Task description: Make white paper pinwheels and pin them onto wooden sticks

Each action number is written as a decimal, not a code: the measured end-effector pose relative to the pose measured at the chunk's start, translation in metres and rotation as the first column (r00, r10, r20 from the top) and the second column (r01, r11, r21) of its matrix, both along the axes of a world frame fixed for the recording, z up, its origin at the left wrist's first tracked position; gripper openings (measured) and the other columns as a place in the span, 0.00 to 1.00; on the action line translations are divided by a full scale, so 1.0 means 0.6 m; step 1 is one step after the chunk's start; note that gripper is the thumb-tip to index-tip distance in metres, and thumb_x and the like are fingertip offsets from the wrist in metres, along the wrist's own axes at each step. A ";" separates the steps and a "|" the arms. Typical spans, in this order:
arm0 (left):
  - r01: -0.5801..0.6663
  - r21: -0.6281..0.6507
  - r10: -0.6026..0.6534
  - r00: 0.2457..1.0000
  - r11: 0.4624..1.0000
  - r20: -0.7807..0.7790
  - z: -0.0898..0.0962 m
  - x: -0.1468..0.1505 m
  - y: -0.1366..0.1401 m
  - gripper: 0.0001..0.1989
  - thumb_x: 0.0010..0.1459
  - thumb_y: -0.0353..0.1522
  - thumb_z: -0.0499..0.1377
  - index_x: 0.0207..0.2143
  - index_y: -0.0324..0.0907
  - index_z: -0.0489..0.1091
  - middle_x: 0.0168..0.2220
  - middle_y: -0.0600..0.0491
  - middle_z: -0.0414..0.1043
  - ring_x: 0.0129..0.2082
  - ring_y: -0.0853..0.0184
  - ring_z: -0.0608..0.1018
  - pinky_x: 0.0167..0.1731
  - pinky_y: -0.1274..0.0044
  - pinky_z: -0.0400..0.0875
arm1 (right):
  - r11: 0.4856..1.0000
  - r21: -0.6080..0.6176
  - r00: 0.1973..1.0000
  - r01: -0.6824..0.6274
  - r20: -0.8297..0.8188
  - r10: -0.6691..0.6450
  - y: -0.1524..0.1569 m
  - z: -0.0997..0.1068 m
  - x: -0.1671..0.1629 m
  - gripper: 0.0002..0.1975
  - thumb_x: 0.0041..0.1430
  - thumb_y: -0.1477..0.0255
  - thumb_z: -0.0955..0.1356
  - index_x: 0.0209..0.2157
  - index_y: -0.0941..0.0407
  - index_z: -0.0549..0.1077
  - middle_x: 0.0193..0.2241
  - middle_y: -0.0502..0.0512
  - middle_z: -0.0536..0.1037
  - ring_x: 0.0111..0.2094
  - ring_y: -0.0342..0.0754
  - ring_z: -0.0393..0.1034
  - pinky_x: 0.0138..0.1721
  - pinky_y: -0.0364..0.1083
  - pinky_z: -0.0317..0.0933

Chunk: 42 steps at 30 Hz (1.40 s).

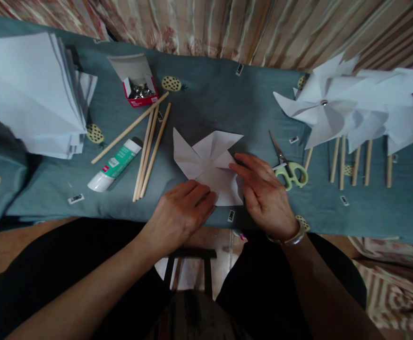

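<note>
Paper: cut white sheet (210, 163), flat on the desk (206, 101) near its front edge, between both hands; points fan out from its middle, upper left one angled up.
Left hand (183, 208): on the sheet's near left edge, fingers curled; thumb side hidden, so can't tell if the grip is clamped or just pressing.
Right hand (266, 193): at the sheet's right edge, fingertips touching paper; grip apart, fingers stretched out. Metal bracelet (296, 236) on the wrist.
Scissors (291, 174): just right of the right hand, green handles toward the person, blades aimed away; white scrap (279, 166) next to them.
Pinwheels (334, 113): overlapping pile, far right; frontmost has a round metal pin (323, 102) at centre. Six stick ends poke out toward the person.
Loose sticks (153, 146): three lying near one another left of the sheet; a fourth (130, 128) slants past their far ends.
Glue stick (115, 165): on its side, green label, white ends, left of the three sticks.
Red box (142, 100): lid up, small shiny metal pieces (141, 89) inside.
Paper stack (25, 94): far left, edges uneven.
Cloth (355, 212): blue-green with yellow pineapple prints, covers the desk; striped curtain (220, 28) behind.
</note>
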State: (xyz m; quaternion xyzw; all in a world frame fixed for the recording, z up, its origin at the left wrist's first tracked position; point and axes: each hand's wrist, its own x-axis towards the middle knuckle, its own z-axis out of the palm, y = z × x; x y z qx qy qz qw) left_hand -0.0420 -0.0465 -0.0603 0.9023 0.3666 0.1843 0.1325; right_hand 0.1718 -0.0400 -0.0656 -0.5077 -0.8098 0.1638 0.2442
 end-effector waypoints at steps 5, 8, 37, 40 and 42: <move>-0.001 0.026 0.000 0.999 1.000 0.049 0.000 -0.006 0.000 0.08 0.65 0.26 0.54 0.37 0.36 0.73 0.35 0.48 0.76 0.34 0.65 0.77 0.32 0.74 0.75 | 0.999 -0.033 0.997 0.015 -0.078 -0.018 0.001 0.002 0.003 0.20 0.64 0.79 0.58 0.53 0.55 0.72 0.57 0.61 0.71 0.61 0.54 0.63 0.62 0.61 0.59; -0.034 0.021 0.032 0.996 0.999 0.079 -0.001 -0.009 0.000 0.08 0.65 0.26 0.54 0.37 0.36 0.72 0.35 0.49 0.77 0.34 0.66 0.78 0.32 0.75 0.76 | 0.994 -0.098 0.986 0.042 -0.158 -0.057 0.002 0.009 0.002 0.19 0.63 0.78 0.60 0.51 0.51 0.73 0.60 0.57 0.68 0.63 0.54 0.61 0.63 0.62 0.57; -0.047 -0.031 0.052 0.984 0.998 0.169 -0.006 -0.009 0.000 0.09 0.64 0.26 0.56 0.44 0.32 0.72 0.36 0.45 0.75 0.35 0.64 0.76 0.34 0.72 0.77 | 0.989 0.067 0.986 0.131 -0.114 -0.123 0.021 -0.021 -0.067 0.07 0.62 0.75 0.65 0.35 0.53 0.76 0.63 0.56 0.63 0.67 0.60 0.50 0.64 0.65 0.53; -0.047 -0.037 0.052 0.985 0.998 0.162 -0.006 -0.008 0.001 0.09 0.64 0.27 0.56 0.44 0.31 0.72 0.34 0.46 0.75 0.34 0.64 0.76 0.33 0.72 0.77 | 0.986 0.111 0.983 0.128 -0.145 -0.112 0.022 -0.028 -0.070 0.06 0.62 0.76 0.65 0.34 0.55 0.75 0.63 0.56 0.63 0.67 0.61 0.50 0.64 0.65 0.53; -0.048 -0.036 0.054 0.986 0.998 0.157 -0.007 -0.009 0.001 0.09 0.64 0.27 0.56 0.44 0.31 0.72 0.34 0.46 0.74 0.33 0.64 0.75 0.33 0.73 0.76 | 0.981 0.141 0.983 0.133 -0.146 -0.112 0.022 -0.033 -0.071 0.06 0.62 0.76 0.65 0.34 0.55 0.74 0.63 0.57 0.63 0.67 0.61 0.51 0.63 0.65 0.54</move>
